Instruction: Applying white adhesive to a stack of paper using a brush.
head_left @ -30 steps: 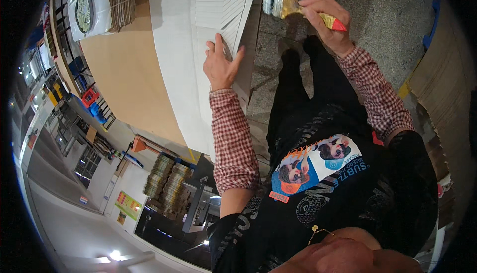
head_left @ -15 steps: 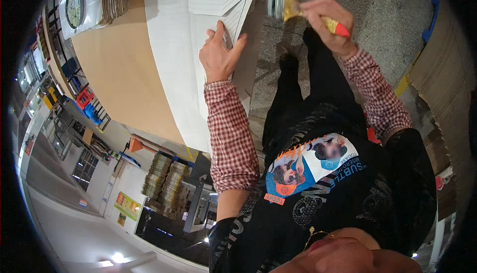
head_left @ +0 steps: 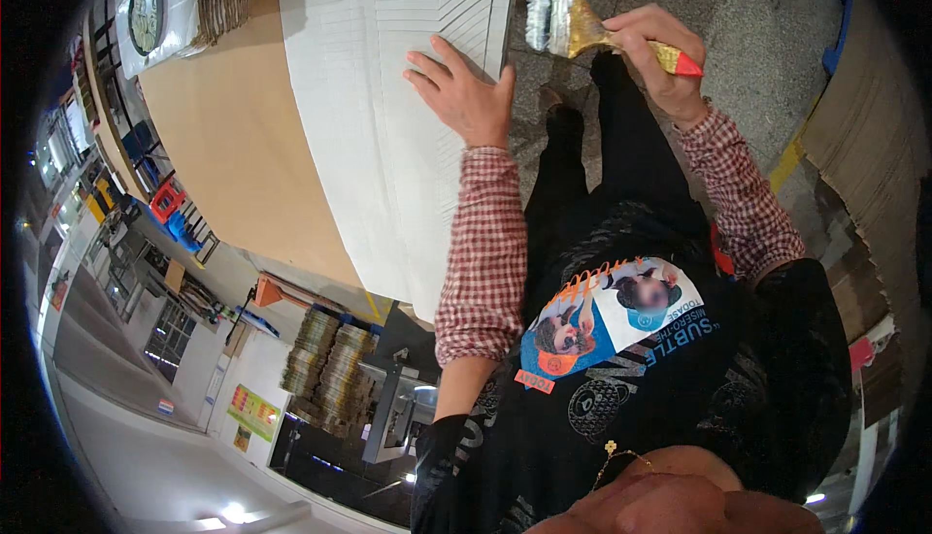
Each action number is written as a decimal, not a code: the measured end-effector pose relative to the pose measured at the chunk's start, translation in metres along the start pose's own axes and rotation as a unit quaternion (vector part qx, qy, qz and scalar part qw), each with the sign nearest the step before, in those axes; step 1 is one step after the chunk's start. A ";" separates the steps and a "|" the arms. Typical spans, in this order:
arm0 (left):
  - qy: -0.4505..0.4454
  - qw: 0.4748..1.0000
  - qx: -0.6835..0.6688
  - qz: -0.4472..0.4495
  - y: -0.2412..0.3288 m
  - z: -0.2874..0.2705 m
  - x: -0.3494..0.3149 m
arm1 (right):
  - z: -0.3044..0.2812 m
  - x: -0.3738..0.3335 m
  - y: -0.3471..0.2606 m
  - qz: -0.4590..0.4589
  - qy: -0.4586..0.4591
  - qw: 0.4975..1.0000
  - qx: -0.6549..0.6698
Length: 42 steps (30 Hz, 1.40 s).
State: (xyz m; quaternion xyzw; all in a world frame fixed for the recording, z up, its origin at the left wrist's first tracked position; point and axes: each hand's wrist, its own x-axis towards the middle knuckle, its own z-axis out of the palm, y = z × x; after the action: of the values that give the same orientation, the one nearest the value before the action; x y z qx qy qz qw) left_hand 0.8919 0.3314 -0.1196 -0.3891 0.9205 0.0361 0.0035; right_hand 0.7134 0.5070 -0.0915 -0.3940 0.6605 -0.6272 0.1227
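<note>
Several white cardboard sheets (head_left: 354, 126) lie on the table, their edges fanned out in a row of slanted lines near the far right side. My left hand (head_left: 468, 97) rests flat on these sheets close to their right edge, fingers spread and holding nothing. Off the table's right side, above the floor, my right hand (head_left: 660, 58) grips a paintbrush (head_left: 585, 27) by its yellow, red-tipped handle. The brush's wide bristles point left toward the sheets and carry whitish stuff. A gap separates the bristles from the sheets.
Brown board (head_left: 233, 146) covers the table left of the sheets. A plastic-wrapped bundle of cardboard (head_left: 180, 10) stands at the far left. Stacked bundles (head_left: 330, 364) sit lower left. Along the right runs a large corrugated cardboard stack (head_left: 864, 126). Speckled floor (head_left: 738, 10) shows beyond my legs.
My left hand has moved right and flattened out on the sheets. A raised sheet corner now lies down with the others. The paintbrush has shifted slightly right.
</note>
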 end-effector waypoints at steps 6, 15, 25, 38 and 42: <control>-0.057 0.996 0.038 -0.054 -0.016 -0.002 -0.034 | -0.003 -0.009 0.009 0.023 0.018 0.999 -0.040; -0.178 0.979 -0.095 0.015 -0.037 -0.046 0.002 | 0.005 0.037 0.020 -0.020 0.105 0.994 -0.023; -0.170 0.980 -0.089 0.048 -0.026 -0.054 0.011 | 0.004 -0.005 0.015 -0.036 -0.019 0.998 0.039; -0.132 0.990 0.008 0.053 0.000 -0.037 0.023 | 0.002 -0.005 0.011 -0.018 -0.022 1.000 0.006; -0.035 0.999 0.023 0.012 0.012 -0.013 0.011 | -0.012 0.000 0.006 -0.028 0.010 0.999 -0.015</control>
State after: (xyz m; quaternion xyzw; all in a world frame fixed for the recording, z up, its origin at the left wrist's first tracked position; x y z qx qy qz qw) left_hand 0.8760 0.3313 -0.1062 -0.3764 0.9249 0.0283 0.0448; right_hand 0.7037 0.5153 -0.0953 -0.4077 0.6599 -0.6243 0.0922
